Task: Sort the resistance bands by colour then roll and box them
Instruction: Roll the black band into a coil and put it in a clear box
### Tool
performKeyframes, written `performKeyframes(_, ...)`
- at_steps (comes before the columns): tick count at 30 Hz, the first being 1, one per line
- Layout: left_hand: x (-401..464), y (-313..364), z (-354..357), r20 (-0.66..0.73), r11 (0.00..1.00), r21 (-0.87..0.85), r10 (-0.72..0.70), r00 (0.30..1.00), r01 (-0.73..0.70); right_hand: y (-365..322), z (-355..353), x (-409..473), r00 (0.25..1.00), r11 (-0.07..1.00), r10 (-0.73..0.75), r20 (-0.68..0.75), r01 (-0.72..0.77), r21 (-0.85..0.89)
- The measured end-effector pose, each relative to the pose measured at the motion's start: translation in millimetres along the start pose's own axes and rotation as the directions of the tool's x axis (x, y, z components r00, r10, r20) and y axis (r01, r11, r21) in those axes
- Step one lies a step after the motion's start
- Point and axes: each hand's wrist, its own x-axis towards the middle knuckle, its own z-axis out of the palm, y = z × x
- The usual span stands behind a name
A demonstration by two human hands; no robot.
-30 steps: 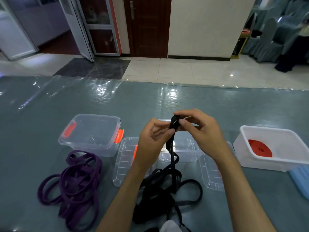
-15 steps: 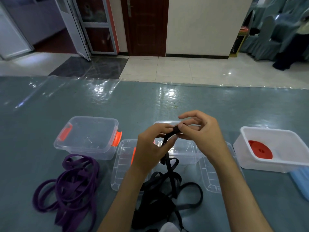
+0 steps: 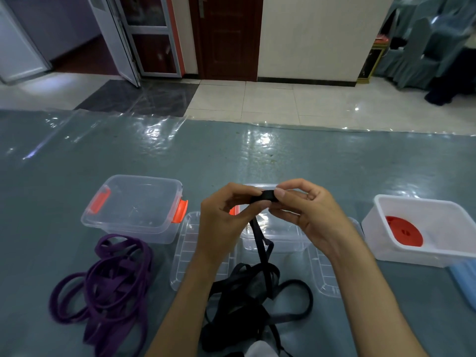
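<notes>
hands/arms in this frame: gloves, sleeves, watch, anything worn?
Nothing worn that shows. Left hand and right hand are bare, no gloves, rings or watch visible. Both forearms are bare to the frame's bottom edge, no sleeves in view. Nails short, unpainted.

left hand point(image 3: 221, 222): fingers curled, pinching | right hand point(image 3: 306, 212): pinching

Glossy clear plastic box point(image 3: 134, 210); matt black band point(image 3: 260, 243).
</notes>
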Motion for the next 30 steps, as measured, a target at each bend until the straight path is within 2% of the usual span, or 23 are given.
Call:
performKeyframes(3,3,2,3,-0.051,0.998,-0.055,0.017,0.999,-0.019,5,4,1,0.996,0.996,0.070,0.046,-0.073,0.048)
performKeyframes(7,3,1,12,-0.104,0.987,-0.162,-0.014,0.994,-0.003,8,12,1,0.997,0.991,0.064,0.039,-0.068,0.119)
performKeyframes(13,2,-6,14,-0.062,0.986,-0.154,-0.067,0.996,0.056,12,13,1,0.999,0.976,0.036,0.024,-0.041,0.214)
performKeyframes(15,3,-5,12,-0.056,0.989,-0.139,-0.065,0.996,0.057,13,13,1,0.999,0.980,0.037,0.003,-0.037,0.196)
performKeyframes(17,2,-4,9,-0.048,0.992,-0.114,-0.053,0.997,0.047,11,14,-2,1.000,0.996,0.022,-0.018,-0.020,0.092)
performKeyframes(20,4,-1,7,-0.019,0.993,-0.095,-0.075,0.997,0.073,6,14,-5,0.994,0.989,-0.089,-0.069,0.080,-0.128)
performKeyframes(26,4,10,20,-0.036,0.972,-0.203,-0.129,0.991,0.119,0,17,-7,0.925,0.915,-0.378,-0.031,0.368,-0.166)
performKeyframes(30,5,10,19,0.035,0.960,-0.220,-0.167,0.985,0.171,0,14,-8,0.905,0.897,-0.423,-0.053,0.409,-0.168)
